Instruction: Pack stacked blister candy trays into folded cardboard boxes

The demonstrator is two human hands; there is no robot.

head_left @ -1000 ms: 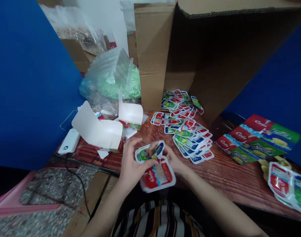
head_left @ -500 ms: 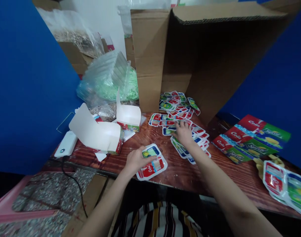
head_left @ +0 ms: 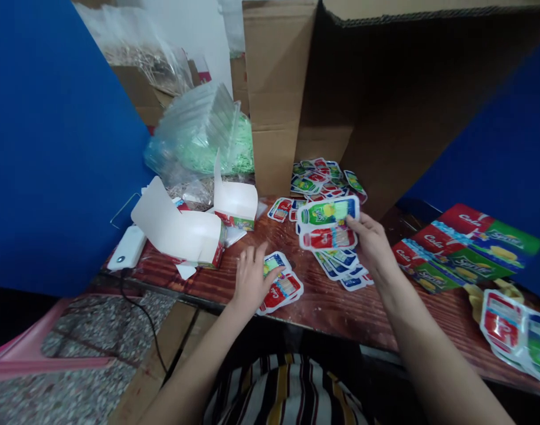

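My right hand [head_left: 370, 242] is closed on a red and green printed packet [head_left: 327, 222] and holds it in the air above the pile of similar packets [head_left: 336, 260] on the wooden table [head_left: 376, 307]. My left hand [head_left: 251, 276] rests with fingers spread on a small stack of packets [head_left: 282, 289] at the table's near edge.
More packets [head_left: 323, 176] lie inside a big cardboard box [head_left: 385, 100] on its side. White folded cartons [head_left: 181, 227] and a white power bank [head_left: 126, 248] lie at left, a bag of green shreds [head_left: 199, 139] behind. Flat printed cartons [head_left: 464, 248] and larger packets [head_left: 513, 330] lie at right. Blue panels stand at both sides.
My right hand reached out to the pile and has lifted one packet from it. My left hand set its stack down at the table edge and now lies flat on it.
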